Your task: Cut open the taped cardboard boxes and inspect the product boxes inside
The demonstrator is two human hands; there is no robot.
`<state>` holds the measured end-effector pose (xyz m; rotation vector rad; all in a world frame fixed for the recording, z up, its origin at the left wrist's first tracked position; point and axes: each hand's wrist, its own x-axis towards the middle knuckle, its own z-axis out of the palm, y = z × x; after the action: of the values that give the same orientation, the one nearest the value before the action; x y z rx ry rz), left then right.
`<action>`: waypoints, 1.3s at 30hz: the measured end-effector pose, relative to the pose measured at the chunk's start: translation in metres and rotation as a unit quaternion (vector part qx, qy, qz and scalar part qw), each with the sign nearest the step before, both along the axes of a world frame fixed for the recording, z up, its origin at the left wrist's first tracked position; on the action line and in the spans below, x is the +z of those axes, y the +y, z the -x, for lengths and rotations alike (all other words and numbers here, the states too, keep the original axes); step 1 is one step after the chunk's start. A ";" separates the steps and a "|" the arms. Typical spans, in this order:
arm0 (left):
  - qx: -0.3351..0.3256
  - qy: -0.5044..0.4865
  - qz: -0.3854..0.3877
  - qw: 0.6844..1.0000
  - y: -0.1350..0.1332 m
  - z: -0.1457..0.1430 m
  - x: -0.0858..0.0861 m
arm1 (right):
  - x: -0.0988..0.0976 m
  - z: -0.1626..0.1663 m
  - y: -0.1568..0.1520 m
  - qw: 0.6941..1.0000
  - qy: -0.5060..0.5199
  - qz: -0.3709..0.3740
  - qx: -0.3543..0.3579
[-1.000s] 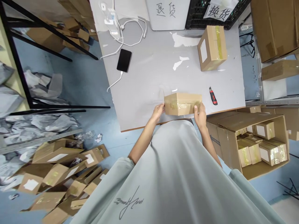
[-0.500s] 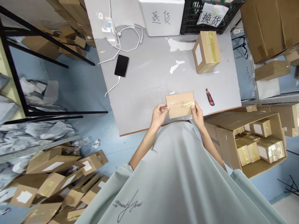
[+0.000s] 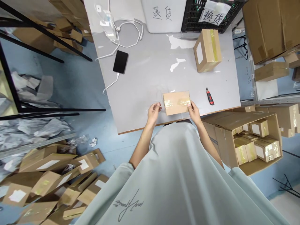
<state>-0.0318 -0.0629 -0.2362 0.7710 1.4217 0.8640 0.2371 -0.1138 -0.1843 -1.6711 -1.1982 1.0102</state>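
Note:
A small flat cardboard box (image 3: 176, 102), sealed with clear tape, lies on the grey table (image 3: 145, 81) near its front edge. My right hand (image 3: 193, 109) grips the box's right end with curled fingers. My left hand (image 3: 153, 111) is just off the box's left end, a short gap away. Its thumb and fingers are pinched together; what they hold, if anything, is too thin to make out.
A red-and-black utility knife (image 3: 209, 96) lies right of the box. Farther back are a taller taped box (image 3: 207, 50), a phone (image 3: 120, 61) on a white cable, a white bin (image 3: 166, 15) and a black crate (image 3: 211, 14). An open carton (image 3: 255, 140) of small boxes stands at the right. Boxes (image 3: 47, 178) litter the floor at the left.
The box was tipped from standing on edge to lying flat on the table. My left hand let go of its left end and drew away, pinched. My right hand stayed on the right end.

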 end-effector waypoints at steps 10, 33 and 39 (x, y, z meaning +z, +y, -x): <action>-0.034 0.013 0.095 0.995 0.000 -0.039 -0.035 | -0.016 -0.078 -0.012 0.973 -0.095 -0.022 -0.209; -0.025 0.194 0.047 0.979 -0.004 -0.063 0.024 | -0.057 -0.125 0.030 0.987 0.125 0.095 0.046; 0.012 0.294 -0.102 0.950 0.055 -0.128 0.038 | -0.072 -0.188 0.116 0.995 0.062 0.044 -0.059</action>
<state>0.0961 -0.0082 -0.1982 1.2433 1.8822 0.8435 0.4254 0.0023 -0.2562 -1.6991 -0.9760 1.0894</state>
